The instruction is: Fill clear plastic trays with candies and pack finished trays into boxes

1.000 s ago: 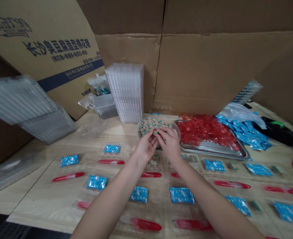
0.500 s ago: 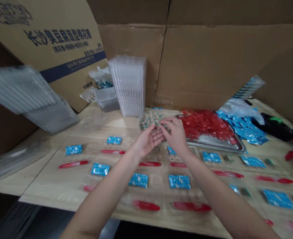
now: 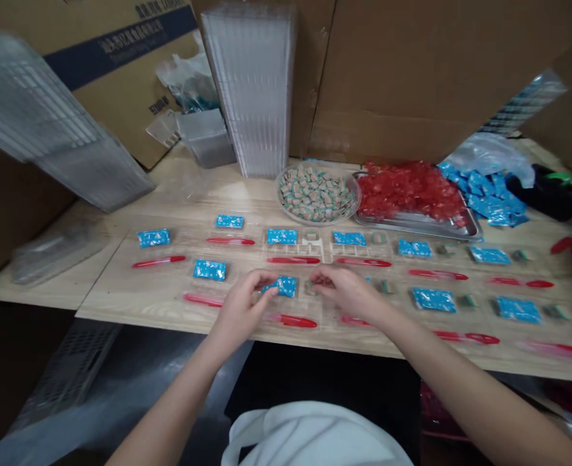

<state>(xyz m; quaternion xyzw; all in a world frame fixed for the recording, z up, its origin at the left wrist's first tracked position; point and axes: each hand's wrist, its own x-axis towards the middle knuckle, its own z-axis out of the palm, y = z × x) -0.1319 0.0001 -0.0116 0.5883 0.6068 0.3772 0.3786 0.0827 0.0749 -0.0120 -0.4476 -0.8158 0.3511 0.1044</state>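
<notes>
My right hand (image 3: 347, 291) is low over the near row of clear plastic trays, its fingertips pinched on a small brown-and-green square packet (image 3: 310, 285), partly hidden by the fingers. To its left, my left hand (image 3: 247, 304) has a curved thumb and forefinger with a gap between them, at the left end of a blue printed packet (image 3: 286, 287). I cannot tell whether it touches that packet; its palm is hidden. A red pen-shaped item (image 3: 296, 321) lies in front of the blue packet. Beyond both hands stands a round clear bowl (image 3: 280, 206) of similar small squares.
A metal tray (image 3: 473, 226) heaped with red wrapped pieces (image 3: 407, 188) sits right of the bowl, with a pile of blue packets (image 3: 494, 194) beyond. Stacked clear trays (image 3: 252, 90) stand at the back, more lean at the left (image 3: 72, 129). Cardboard (image 3: 441, 77) walls the back.
Both hands have come back from the bowl toward the near row and moved apart. The right now pinches a small square beside the blue packet. The view has tilted down.
</notes>
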